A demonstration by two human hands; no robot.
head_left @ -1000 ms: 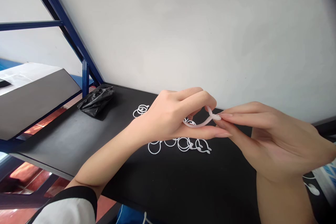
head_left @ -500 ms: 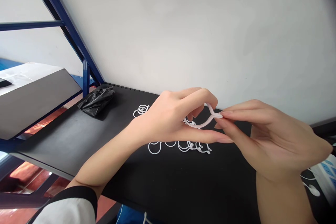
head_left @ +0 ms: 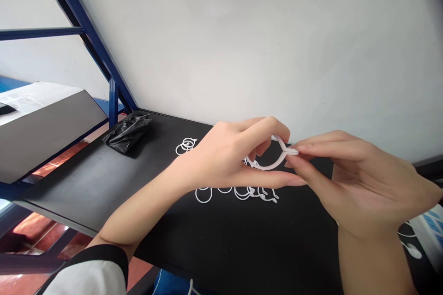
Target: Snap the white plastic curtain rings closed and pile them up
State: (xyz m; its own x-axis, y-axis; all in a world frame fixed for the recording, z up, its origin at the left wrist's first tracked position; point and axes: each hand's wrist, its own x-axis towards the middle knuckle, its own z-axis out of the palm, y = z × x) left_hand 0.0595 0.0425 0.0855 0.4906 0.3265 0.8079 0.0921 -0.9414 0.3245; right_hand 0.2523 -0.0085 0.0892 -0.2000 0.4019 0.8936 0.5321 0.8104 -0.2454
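A thin white plastic ring (head_left: 272, 167) with a joined, pointed end is held in the air above the black table. My left hand (head_left: 231, 152) curls its fingers through and around the loop, its thumb stretched out below. Between thumb and fingertips, my right hand (head_left: 360, 179) pinches the ring's pointed end, which faces right. Part of the loop is hidden behind the left fingers. Beneath the hands lie several similar white rings (head_left: 204, 202), some of them partly covered by my left hand.
A crumpled black plastic bag (head_left: 128, 133) sits on the black table (head_left: 221, 249) at the far left. Blue metal framing (head_left: 93, 50) rises at the left, beside a grey and white box (head_left: 51, 124). A pale wall (head_left: 242, 46) stands behind the table. White earphones (head_left: 413, 250) lie at the right.
Both hands and the ring have shifted slightly to the right. Both hands keep their hold, and the rings on the table have not moved.
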